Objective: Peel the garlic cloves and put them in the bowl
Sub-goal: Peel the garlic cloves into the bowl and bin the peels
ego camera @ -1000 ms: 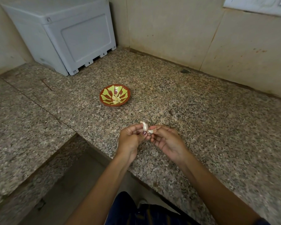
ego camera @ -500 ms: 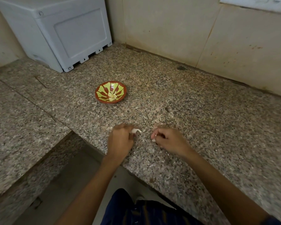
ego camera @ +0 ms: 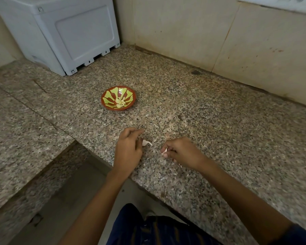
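Left hand [ego camera: 128, 149] pinches a garlic clove [ego camera: 146, 143] at its fingertips, low over the table [ego camera: 219, 131]; right hand [ego camera: 181, 152] grasps a pale scrap [ego camera: 164, 152], probably peel. Bowl [ego camera: 118, 98] with peeled cloves [ego camera: 120, 102] sits well beyond the left grip. Risk: the small, smooth clove slips from the pinch during transfer and rolls off the near edge.

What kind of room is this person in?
Probably a home kitchen. A speckled granite counter meets a tiled wall, a painted bowl holds peeled garlic cloves, and a grey plastic box sits in the corner.
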